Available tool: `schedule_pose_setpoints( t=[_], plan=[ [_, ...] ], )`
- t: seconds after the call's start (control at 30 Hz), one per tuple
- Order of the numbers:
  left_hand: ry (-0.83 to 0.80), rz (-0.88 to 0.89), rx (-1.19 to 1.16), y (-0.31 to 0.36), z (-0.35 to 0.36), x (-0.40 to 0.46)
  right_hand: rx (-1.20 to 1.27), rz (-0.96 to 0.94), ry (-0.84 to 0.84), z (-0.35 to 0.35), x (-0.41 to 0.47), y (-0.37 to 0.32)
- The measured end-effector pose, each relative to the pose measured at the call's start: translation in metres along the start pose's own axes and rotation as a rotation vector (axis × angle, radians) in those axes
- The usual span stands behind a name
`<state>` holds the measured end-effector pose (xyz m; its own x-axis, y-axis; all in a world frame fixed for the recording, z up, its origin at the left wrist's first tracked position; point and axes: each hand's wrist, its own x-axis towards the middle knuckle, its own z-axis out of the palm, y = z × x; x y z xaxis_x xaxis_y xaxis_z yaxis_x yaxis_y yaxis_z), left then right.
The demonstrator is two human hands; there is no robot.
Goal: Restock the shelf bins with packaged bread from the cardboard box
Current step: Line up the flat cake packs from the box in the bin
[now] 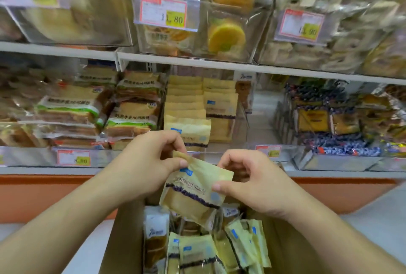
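Both forearms reach forward and up from the lower corners of the view, meeting above the open cardboard box (125,240). Between them a pale yellow bread packet (193,192) with a dark purple band hangs tilted, its top corner raised toward the shelf and its lower edge just over the box's contents.

The left hand (151,163) pinches the packet's upper left corner, thumb on the front near the small blue label and the curled fingers behind it. The right hand (248,183) holds the packet's right edge, thumb pressed flat on the front face, the other fingers bent and arched over the top corner.

Inside the box more packets (197,254) of the same kind stand on edge, with a white-topped packet (156,225) at their left.

Straight ahead on the lower shelf, a clear bin (246,119) holds matching yellow packets in two rows, the nearest one upright just beyond the left hand's knuckles. Green-banded bread packs (131,119) are stacked to its left, and a price tag (166,11) hangs on the upper bin.
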<state>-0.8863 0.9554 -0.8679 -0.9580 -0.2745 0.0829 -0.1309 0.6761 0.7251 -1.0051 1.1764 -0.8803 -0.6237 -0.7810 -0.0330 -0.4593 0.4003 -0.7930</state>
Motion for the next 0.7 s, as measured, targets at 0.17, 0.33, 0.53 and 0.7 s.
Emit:
schedule_pose_setpoints(
  t=[0.17,0.33,0.53,0.7],
  plan=[
    [0.212,-0.010,-0.022,0.018,0.014,0.006,-0.006,-0.029,0.180,-0.021,-0.002,-0.006],
    [0.196,0.044,0.079,0.043,0.039,0.002,-0.007,-0.029,0.414,-0.036,-0.003,-0.009],
    [-0.074,-0.035,-0.042,0.079,0.068,-0.003,-0.059,0.048,0.633,-0.026,-0.002,-0.012],
    [0.108,-0.084,-0.118,0.075,0.077,0.007,0.297,0.089,0.425,-0.027,-0.004,-0.029]
  ],
)
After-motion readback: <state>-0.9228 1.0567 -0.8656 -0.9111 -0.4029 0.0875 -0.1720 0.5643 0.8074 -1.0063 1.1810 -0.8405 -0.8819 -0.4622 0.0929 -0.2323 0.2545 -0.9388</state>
